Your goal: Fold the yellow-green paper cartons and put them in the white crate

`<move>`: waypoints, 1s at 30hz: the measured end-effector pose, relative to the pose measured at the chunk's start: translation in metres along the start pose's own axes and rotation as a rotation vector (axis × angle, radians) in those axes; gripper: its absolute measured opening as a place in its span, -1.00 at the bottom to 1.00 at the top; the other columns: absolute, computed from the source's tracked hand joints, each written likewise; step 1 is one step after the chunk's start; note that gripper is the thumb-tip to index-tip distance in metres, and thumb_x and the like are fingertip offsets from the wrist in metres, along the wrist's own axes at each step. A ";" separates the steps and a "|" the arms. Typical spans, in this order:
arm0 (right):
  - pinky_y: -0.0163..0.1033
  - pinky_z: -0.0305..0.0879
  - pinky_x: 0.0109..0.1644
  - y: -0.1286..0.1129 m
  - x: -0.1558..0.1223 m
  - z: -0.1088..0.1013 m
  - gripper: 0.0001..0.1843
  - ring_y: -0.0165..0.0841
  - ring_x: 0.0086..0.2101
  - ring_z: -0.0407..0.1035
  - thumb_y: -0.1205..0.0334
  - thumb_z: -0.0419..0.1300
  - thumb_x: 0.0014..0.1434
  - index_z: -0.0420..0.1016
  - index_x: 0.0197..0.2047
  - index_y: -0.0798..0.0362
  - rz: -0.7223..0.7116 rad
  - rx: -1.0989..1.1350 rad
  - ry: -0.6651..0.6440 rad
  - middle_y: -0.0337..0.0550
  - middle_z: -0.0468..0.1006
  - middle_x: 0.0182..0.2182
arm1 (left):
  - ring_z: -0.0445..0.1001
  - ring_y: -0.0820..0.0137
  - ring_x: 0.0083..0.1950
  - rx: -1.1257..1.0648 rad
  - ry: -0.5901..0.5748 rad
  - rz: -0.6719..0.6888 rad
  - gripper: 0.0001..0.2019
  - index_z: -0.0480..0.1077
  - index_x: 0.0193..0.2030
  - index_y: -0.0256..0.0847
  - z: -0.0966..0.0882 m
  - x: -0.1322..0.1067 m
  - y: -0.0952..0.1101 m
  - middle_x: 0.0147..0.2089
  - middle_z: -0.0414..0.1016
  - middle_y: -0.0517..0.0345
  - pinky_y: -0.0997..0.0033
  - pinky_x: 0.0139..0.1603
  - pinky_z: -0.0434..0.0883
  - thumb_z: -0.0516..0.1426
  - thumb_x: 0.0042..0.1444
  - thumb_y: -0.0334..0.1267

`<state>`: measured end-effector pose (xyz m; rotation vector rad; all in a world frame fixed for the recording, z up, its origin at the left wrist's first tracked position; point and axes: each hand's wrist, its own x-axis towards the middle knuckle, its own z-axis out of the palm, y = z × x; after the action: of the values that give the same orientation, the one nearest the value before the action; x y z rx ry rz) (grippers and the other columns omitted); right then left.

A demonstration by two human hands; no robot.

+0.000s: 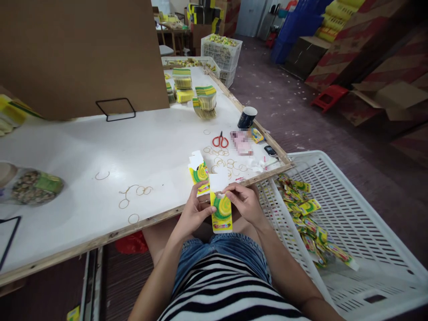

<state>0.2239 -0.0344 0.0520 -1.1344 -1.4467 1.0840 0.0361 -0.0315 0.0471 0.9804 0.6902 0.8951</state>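
Note:
A small yellow and green printed carton (221,216) with its white top flap raised is held over my lap, just off the table's front edge. My left hand (195,211) grips its left side, thumb on the front face. With bent fingers pinched at the carton's open top, my right hand (245,203) touches the edge by the flap. A second carton of the same print (200,176), its white flaps up, stands just behind my left fingers at the table edge; whether that hand also touches it I cannot tell.
Rubber bands (220,162) lie about the white table (83,147), near red-handled scissors (220,141) and a dark mug (248,117). Stacked flat cartons (206,99) stand farther back. A jar (33,185) lies at left. On my right, a white crate (368,214) holds several filled packs (309,207).

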 end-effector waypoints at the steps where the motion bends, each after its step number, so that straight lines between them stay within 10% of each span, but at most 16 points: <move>1: -0.25 0.35 -0.23 0.002 -0.001 0.001 -0.77 -0.33 -0.30 0.41 0.07 0.20 0.21 0.43 -0.12 -0.01 0.023 0.044 0.028 -0.17 0.51 -0.31 | 0.59 0.25 -0.13 0.002 -0.003 0.005 -0.23 0.00 0.28 -0.02 0.000 0.000 0.000 -0.05 0.57 0.00 0.31 -0.16 0.53 0.32 -0.01 -0.22; 5: -0.21 0.40 -0.17 0.007 -0.001 0.003 -0.51 -0.31 -0.28 0.44 0.04 0.23 0.17 0.28 0.14 -0.08 0.071 0.141 0.046 -0.17 0.54 -0.25 | 0.58 0.23 -0.08 0.054 -0.008 -0.008 -0.33 0.14 0.22 -0.11 0.001 0.002 0.001 -0.03 0.56 -0.04 0.31 -0.12 0.52 0.32 0.00 -0.18; 10: -0.10 0.32 0.03 0.004 0.002 -0.011 -0.67 -0.21 -0.08 0.38 -0.03 0.10 0.27 0.60 -0.19 -0.03 -0.068 -0.097 0.005 -0.07 0.52 -0.18 | 0.59 0.32 -0.18 0.176 0.065 0.020 -0.57 0.29 0.05 -0.16 0.002 0.003 0.004 -0.06 0.57 0.02 0.40 -0.20 0.52 0.27 0.04 -0.22; 19: -0.36 0.07 -0.48 -0.002 0.005 -0.005 -0.62 -0.46 -0.58 0.16 0.16 0.20 0.13 0.36 0.02 0.05 0.172 -0.160 -0.088 -0.45 0.24 -0.63 | 0.58 0.25 -0.09 0.305 0.138 0.036 -0.57 0.31 0.14 -0.13 0.009 0.005 -0.001 0.05 0.53 -0.02 0.25 -0.04 0.51 0.20 0.10 -0.24; 30: -0.36 0.03 -0.48 -0.008 0.006 0.001 -0.59 -0.45 -0.60 0.12 0.16 0.22 0.05 0.28 -0.02 0.02 0.157 -0.319 -0.036 -0.50 0.16 -0.65 | 0.55 0.23 -0.02 0.291 0.135 0.034 -0.54 0.28 0.17 -0.16 0.010 0.008 0.002 0.07 0.52 -0.06 0.20 0.02 0.49 0.18 0.10 -0.26</move>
<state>0.2214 -0.0295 0.0603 -1.4806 -1.6194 1.0067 0.0475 -0.0276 0.0517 1.2003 0.9390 0.9126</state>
